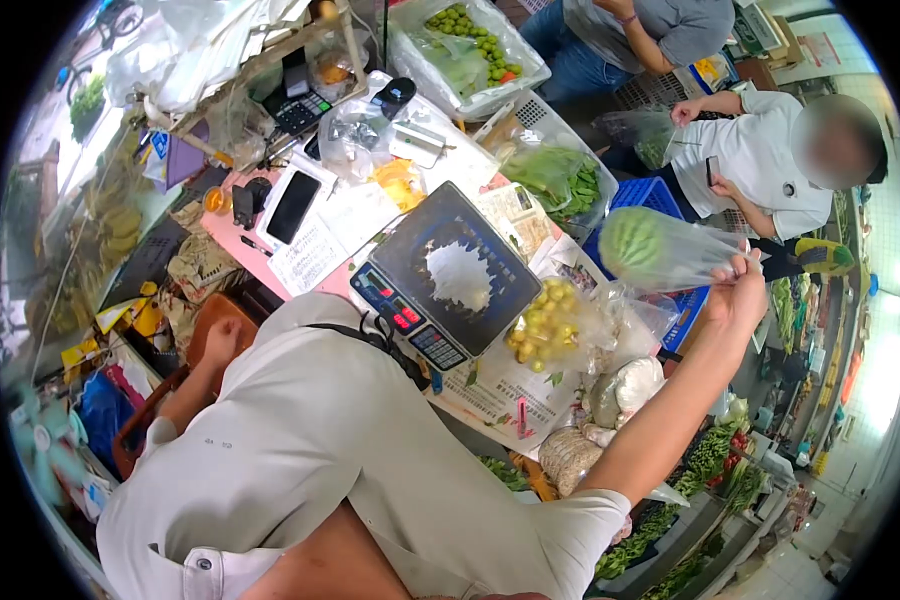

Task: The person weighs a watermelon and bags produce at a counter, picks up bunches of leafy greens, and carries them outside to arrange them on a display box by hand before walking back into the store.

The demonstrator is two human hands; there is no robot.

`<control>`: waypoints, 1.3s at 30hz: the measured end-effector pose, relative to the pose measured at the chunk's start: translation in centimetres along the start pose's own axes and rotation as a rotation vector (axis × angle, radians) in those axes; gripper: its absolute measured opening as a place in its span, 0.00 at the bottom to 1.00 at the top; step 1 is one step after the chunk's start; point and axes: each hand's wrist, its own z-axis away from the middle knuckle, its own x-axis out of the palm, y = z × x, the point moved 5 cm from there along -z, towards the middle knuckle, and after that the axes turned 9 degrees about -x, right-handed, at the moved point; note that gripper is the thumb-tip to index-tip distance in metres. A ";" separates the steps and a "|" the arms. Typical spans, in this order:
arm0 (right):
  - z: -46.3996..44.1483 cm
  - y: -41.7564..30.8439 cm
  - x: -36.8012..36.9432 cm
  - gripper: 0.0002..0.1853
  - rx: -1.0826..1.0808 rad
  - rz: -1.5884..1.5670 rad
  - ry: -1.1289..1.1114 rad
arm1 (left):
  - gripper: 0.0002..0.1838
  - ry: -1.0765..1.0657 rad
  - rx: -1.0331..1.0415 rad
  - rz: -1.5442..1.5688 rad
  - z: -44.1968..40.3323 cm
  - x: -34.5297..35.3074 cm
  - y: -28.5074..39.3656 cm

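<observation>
While a clear plastic bag [682, 258] is pinched by the right hand [740, 292], a watermelon [630, 240] is held inside it, seen against a blue crate [652, 194] beside the counter [257, 264]. The left hand [224, 340] is seen near a brown chair [210, 312]; whether its grip is spread cannot be told.

Melon [632, 240] in bag [692, 258] — scale [445, 310] left

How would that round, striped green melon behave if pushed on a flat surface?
The melon would probably roll, since its visible side looks evenly rounded. Its thin clear plastic bag, gathered in the right hand, seems floppy and would likely crumple if released.
</observation>
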 end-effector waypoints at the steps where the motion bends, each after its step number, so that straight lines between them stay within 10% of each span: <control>1: -3.2 1.3 -1.7 0.14 -0.017 -0.013 -0.004 | 0.13 0.017 -0.002 -0.165 0.5 -0.9 -3.2; 5: -12.5 7.1 -4.9 0.10 0.068 0.140 0.037 | 0.18 -0.145 -0.055 -0.555 5.9 -2.1 -1.2; 15: -21.8 25.1 -14.7 0.05 0.241 0.035 0.203 | 0.02 -0.045 -0.274 0.085 6.3 -1.8 5.8; 20: -19.3 29.7 -15.3 0.06 0.228 0.013 0.277 | 0.14 -0.052 -0.173 -0.263 5.2 -2.9 2.9; 24: -20.4 29.8 -15.7 0.15 0.330 0.330 -0.134 | 0.20 -0.171 -0.179 -0.270 1.9 -2.4 3.7; 33: 2.5 13.3 -13.8 0.31 -0.145 0.437 -0.294 | 0.13 -0.148 -0.235 0.074 0.6 -0.3 10.0; 37: 12.9 12.6 -12.7 0.39 -0.300 1.047 -0.869 | 0.14 -0.261 -0.035 -0.168 -2.1 -0.1 6.5; 39: 15.1 14.4 -11.5 0.36 -0.409 1.366 -0.811 | 0.15 -0.337 0.084 -0.344 -6.9 -0.2 2.1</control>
